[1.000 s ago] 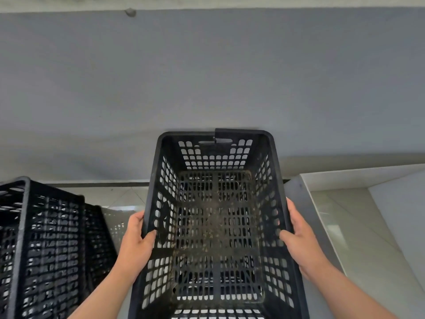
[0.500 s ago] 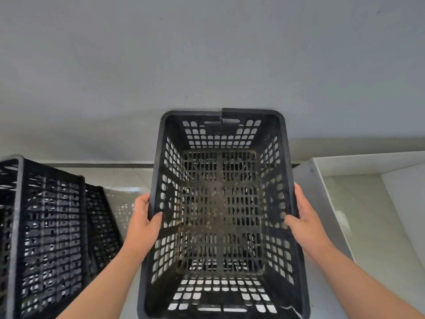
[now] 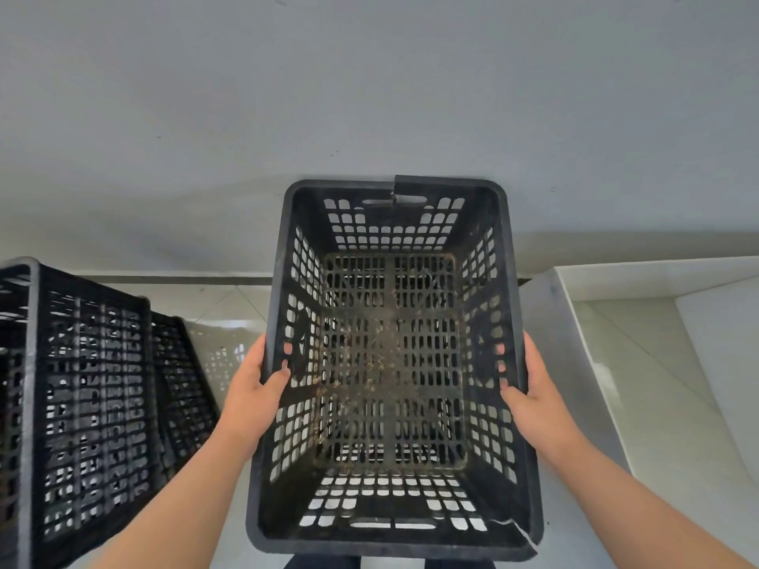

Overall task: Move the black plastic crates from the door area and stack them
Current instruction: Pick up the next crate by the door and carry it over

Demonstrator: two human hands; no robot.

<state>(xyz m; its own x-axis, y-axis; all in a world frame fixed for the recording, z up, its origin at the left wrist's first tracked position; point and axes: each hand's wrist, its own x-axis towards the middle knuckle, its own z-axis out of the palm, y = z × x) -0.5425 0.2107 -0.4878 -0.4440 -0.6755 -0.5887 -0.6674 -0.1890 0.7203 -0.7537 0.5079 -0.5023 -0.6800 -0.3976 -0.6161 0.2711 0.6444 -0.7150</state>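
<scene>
A person holds an empty black perforated plastic crate open side up before a plain grey wall.

Further black slatted plastic crates stand on the pale tiled floor to the left, and a white box-shaped bin sits at the right. The left hand and right hand clasp the held crate's long side rims, thumbs hooked inside. Its rim is cracked at the far middle and near right corner; dry brownish debris lies on its base.
</scene>
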